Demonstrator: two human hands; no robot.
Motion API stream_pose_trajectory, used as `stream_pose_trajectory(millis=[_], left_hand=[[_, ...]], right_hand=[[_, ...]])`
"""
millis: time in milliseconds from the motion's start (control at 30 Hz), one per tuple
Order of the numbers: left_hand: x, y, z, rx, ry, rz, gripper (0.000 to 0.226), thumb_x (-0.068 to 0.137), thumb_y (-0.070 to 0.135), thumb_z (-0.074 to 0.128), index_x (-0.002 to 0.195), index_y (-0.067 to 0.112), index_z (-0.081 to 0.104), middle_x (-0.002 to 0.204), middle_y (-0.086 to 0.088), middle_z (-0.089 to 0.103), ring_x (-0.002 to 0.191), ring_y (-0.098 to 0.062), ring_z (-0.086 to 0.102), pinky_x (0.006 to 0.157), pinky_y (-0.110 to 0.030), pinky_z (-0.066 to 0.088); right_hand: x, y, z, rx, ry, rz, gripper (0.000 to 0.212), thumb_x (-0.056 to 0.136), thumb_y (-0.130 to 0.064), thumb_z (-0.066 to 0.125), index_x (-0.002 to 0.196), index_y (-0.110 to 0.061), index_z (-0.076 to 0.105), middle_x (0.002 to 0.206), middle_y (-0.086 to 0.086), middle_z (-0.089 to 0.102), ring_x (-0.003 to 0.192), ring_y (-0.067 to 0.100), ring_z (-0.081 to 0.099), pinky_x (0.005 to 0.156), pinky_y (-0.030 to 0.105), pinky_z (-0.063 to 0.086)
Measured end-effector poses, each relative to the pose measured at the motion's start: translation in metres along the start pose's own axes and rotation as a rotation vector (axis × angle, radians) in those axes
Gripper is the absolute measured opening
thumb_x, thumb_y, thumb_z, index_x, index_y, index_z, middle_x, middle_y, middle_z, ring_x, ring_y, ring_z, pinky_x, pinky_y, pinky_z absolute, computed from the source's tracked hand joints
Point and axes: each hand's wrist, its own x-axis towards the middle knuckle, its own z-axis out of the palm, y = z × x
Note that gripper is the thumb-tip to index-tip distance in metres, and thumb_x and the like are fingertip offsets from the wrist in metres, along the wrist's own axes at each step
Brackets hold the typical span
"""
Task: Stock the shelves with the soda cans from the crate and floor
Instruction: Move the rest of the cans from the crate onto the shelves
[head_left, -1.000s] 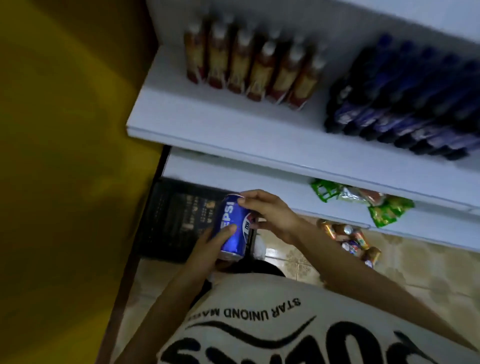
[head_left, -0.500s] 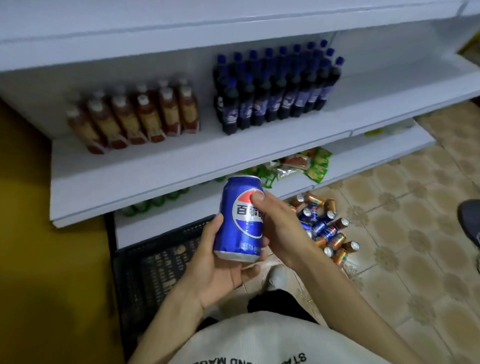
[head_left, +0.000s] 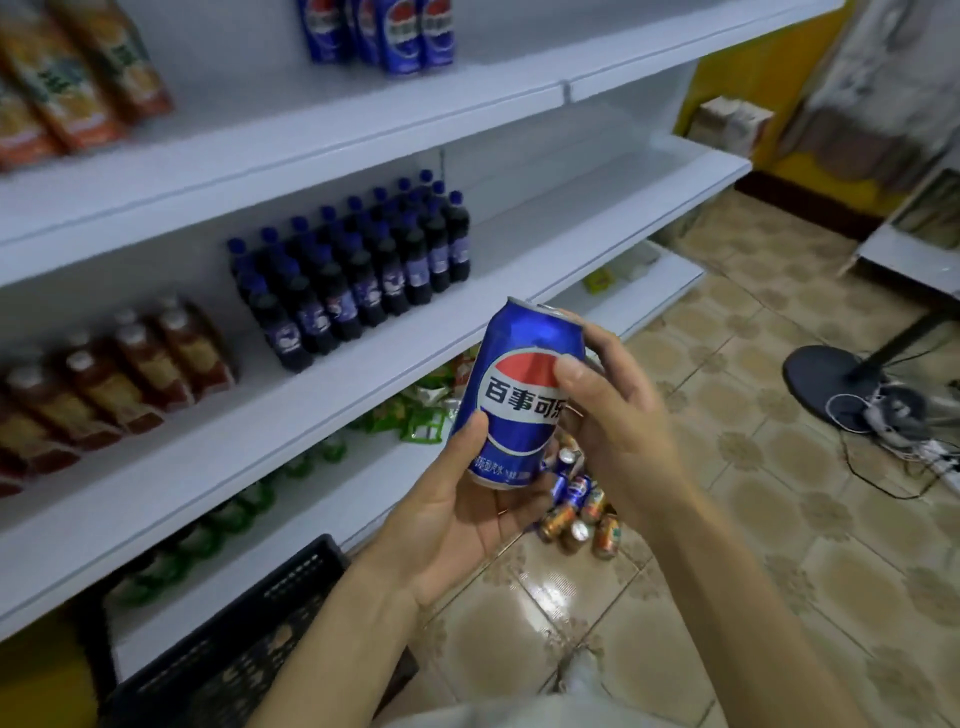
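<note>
A blue Pepsi can (head_left: 519, 395) stands nearly upright between both my hands, in front of the white shelves. My left hand (head_left: 467, 509) cups its bottom with the thumb on its left side. My right hand (head_left: 613, 410) grips its right side, thumb across the logo. Below my hands, several blue and orange soda cans (head_left: 576, 514) lie on the tiled floor. The black crate (head_left: 249, 634) sits at the lower left under my left forearm. Blue Pepsi cans (head_left: 384, 31) stand on the top shelf.
The middle shelf (head_left: 571, 228) holds dark cola bottles (head_left: 353, 275) and brown tea bottles (head_left: 114, 374); its right half is bare. Green snack packets (head_left: 415, 415) lie on the bottom shelf. A fan base (head_left: 831, 379) and cables sit on the floor at right.
My view has risen and swung right, showing more shelves. Both hands have lifted the can higher, and it stays held the same way.
</note>
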Motion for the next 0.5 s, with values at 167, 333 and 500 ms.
stream_pose_trajectory(millis=[167, 333, 500], left_hand=[[0.058, -0.025, 0.070, 0.114, -0.060, -0.003, 0.075, 0.058, 0.060, 0.079, 0.115, 0.013, 0.068, 0.106, -0.014, 0.068, 0.080, -0.021, 0.068, 0.071, -0.032, 0.057], [0.091, -0.045, 0.117, 0.114, -0.100, 0.006, 0.077, 0.059, 0.048, 0.085, 0.123, 0.010, 0.062, 0.116, -0.021, 0.064, 0.094, -0.030, 0.068, 0.073, -0.032, 0.058], [0.107, -0.062, 0.139, 0.104, -0.098, 0.023, 0.089, 0.054, 0.038, 0.091, 0.129, 0.007, 0.053, 0.119, -0.024, 0.063, 0.100, -0.035, 0.066, 0.075, -0.033, 0.058]], right_hand=[[0.004, -0.041, -0.091, 0.152, 0.043, -0.013, 0.056, 0.081, -0.037, 0.070, 0.128, -0.012, 0.054, 0.108, 0.006, 0.066, 0.088, 0.013, 0.066, 0.068, 0.024, 0.054], [0.008, -0.061, -0.152, 0.278, 0.036, -0.007, 0.069, 0.067, -0.046, 0.080, 0.120, -0.009, 0.059, 0.104, 0.008, 0.068, 0.089, 0.019, 0.065, 0.076, 0.030, 0.054], [0.007, -0.068, -0.184, 0.291, 0.041, 0.045, 0.089, 0.065, -0.054, 0.079, 0.132, -0.003, 0.051, 0.125, 0.023, 0.054, 0.111, 0.036, 0.048, 0.094, 0.047, 0.039]])
